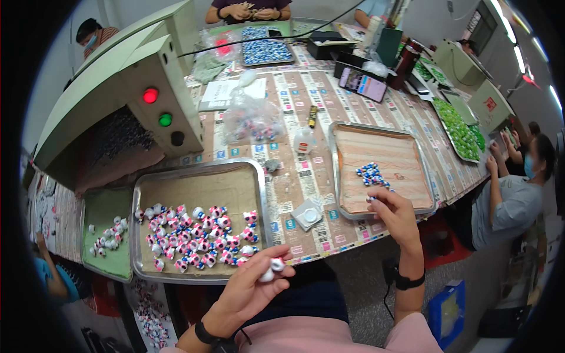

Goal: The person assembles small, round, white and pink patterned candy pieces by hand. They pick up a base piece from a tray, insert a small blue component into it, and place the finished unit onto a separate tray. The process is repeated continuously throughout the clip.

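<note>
My left hand (253, 288) is closed on a small white figurine part (272, 270) with a red patch and a hollow facing up. It is held in front of a metal tray (139, 247) of many pink, white and black figurine heads (200, 235). My right hand (395, 213) pinches a tiny blue-and-white piece (371, 199) between thumb and finger. That hand is over the near edge of a second, cloth-lined tray (376, 141), where a small heap of blue-and-white pieces (372, 175) lies.
A machine (129, 88) with red and green lights stands at the left, beside a green tray (106, 203) of white pieces. Mid-table are a plastic bag (253, 120), a bottle (303, 141) and a small white dish (308, 214). A propped phone (362, 84) stands farther back. Other people sit around.
</note>
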